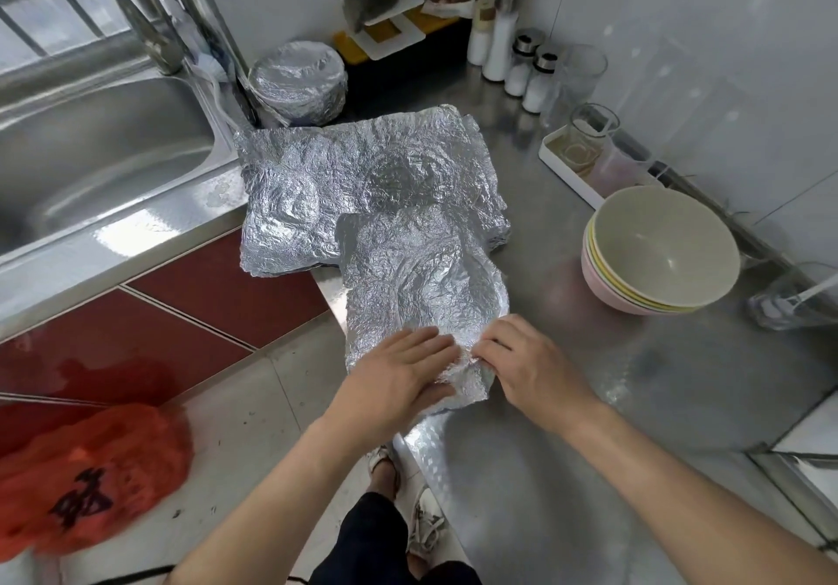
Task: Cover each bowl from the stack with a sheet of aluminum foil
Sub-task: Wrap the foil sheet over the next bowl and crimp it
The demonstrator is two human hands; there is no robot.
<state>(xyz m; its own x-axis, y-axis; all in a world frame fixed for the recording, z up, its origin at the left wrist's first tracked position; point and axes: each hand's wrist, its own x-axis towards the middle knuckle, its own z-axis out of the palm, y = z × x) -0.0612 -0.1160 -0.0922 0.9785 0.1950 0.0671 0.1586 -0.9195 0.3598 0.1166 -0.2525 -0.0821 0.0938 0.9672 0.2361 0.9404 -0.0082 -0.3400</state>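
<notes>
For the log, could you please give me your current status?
Left hand flat on foil sheet, right hand pinching it. Bowl stack uncovered. Bare counter between them.

Crumpled foil pile (362, 185) lies flat. Right of it, the bowl stack (662, 258) sits upright, grey-green on top. One loose sheet (417, 285) overlaps its near edge. Behind it, a foil-covered bowl (297, 81).
</notes>
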